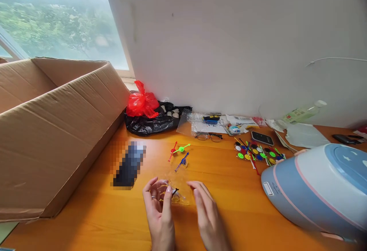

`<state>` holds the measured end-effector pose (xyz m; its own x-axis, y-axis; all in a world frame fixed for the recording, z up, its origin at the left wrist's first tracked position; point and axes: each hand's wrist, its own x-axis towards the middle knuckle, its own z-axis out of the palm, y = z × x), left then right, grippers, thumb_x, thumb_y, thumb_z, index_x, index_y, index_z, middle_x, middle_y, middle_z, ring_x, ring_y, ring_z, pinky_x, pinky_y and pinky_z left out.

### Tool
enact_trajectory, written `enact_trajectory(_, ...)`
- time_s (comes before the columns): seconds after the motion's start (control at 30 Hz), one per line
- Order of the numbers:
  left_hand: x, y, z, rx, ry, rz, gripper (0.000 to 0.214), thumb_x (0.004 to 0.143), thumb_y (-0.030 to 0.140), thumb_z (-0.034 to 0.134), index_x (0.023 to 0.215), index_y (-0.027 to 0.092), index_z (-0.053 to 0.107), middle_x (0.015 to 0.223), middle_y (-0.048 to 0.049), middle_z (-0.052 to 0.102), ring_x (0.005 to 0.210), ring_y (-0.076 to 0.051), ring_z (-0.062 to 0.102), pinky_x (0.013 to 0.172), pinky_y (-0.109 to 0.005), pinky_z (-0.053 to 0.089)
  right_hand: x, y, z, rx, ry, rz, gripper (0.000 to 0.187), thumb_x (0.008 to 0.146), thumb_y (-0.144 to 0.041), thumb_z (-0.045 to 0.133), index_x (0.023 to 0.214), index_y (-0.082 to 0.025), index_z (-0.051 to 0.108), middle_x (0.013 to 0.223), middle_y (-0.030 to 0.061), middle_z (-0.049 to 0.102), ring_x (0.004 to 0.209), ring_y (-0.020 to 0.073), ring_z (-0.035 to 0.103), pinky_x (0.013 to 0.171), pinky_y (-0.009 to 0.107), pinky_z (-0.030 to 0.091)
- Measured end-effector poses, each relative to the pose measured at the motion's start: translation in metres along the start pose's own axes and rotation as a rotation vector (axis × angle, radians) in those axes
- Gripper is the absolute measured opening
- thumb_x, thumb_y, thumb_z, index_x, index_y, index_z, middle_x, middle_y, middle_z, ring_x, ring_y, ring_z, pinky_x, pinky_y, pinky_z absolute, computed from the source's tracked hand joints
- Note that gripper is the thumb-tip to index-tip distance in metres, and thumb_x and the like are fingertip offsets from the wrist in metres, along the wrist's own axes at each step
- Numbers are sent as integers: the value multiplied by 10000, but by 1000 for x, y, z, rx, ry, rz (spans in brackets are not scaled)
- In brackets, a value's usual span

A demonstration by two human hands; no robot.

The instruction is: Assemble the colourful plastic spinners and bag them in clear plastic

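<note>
My left hand (160, 212), with a ring on one finger, grips a clear plastic bag (185, 198) just above the table. A small black arrow piece (175, 191) shows at its thumb, beside whitish parts that I cannot make out well. My right hand (207, 211) is at the bag's right side, fingers stretched out and thumb alongside; whether it touches the bag I cannot tell. Beyond the hands lie a red arrow spinner (172, 151), a green arrow spinner (181, 149) and a blue arrow spinner (183, 162).
A large cardboard box (71, 128) stands at left, near a blurred-out dark object (129, 167). Several coloured spinners (255, 152) are piled at right, beside a blue and white rounded appliance (318, 190). Glasses (208, 136), a red bag (142, 102) and a bottle (305, 112) line the wall.
</note>
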<state>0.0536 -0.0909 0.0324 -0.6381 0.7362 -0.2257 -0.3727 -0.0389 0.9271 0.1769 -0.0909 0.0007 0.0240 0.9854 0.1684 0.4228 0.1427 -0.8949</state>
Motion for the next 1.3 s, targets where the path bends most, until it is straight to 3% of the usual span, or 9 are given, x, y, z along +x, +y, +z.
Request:
enact_trajectory(0.17,15,-7,-15,-30,98,14,582,835,518,863,1282,252,602,1160,-62,675,1044,-222,685,840,-295,599,7,16,9,-323,-175,-193,407,1098,-317,470,1458,-268,655,1481,101,661,1380,305,616,1155,487,545)
enact_trajectory(0.33,29,-13,-31,40,102,45,612,871,561,815,1368,249,640,1190,-77,682,1067,-226,686,866,-295,592,13,7,10,-509,-248,-281,647,993,-126,468,1615,-303,495,1669,45,489,1439,296,555,1170,493,526)
enact_trajectory(0.43,29,-15,-32,68,114,81,640,893,589,770,1399,221,638,1174,-92,689,1022,-231,700,839,-299,595,21,-9,16,-559,-315,-326,838,871,-41,476,1654,-338,438,1750,7,341,1327,283,626,1088,453,580)
enact_trajectory(0.57,30,-20,-29,114,140,115,581,929,578,719,1360,195,649,1261,-131,679,1117,-273,690,922,-335,589,31,-19,29,-590,-333,-365,877,770,-25,503,1600,-309,536,1677,10,467,1074,279,723,959,446,638)
enact_trajectory(0.67,30,-21,-28,134,155,104,540,927,555,722,1328,196,672,1284,-143,684,1144,-304,690,946,-372,596,32,-13,32,-592,-329,-356,817,788,-57,525,1581,-246,565,1589,46,585,1103,301,725,970,449,639)
enact_trajectory(0.8,28,-15,-23,123,158,50,522,911,553,744,1281,187,709,1191,-128,710,1109,-296,704,927,-360,610,30,-4,28,-551,-278,-325,642,913,-107,512,1530,-252,615,1555,68,621,1310,300,657,1079,436,596)
enact_trajectory(0.9,27,-11,-20,98,146,28,532,897,567,754,1259,177,730,1120,-117,722,1095,-288,710,929,-347,610,30,1,28,-519,-212,-318,547,955,-134,510,1467,-241,666,1540,108,629,1329,314,647,1069,462,607)
enact_trajectory(1.03,26,-12,-19,82,143,37,521,864,584,778,1193,180,745,1205,-126,722,1111,-286,704,937,-338,599,29,9,30,-440,-105,-342,454,979,-119,485,1365,-161,720,1340,168,743,1242,315,698,1022,473,638)
enact_trajectory(1.3,19,-11,-17,42,84,-57,527,903,555,743,1284,191,721,1268,-105,712,1183,-274,692,990,-323,561,15,21,20,-331,74,-316,253,1082,-229,523,1057,-242,775,1006,103,789,911,254,766,828,361,652)
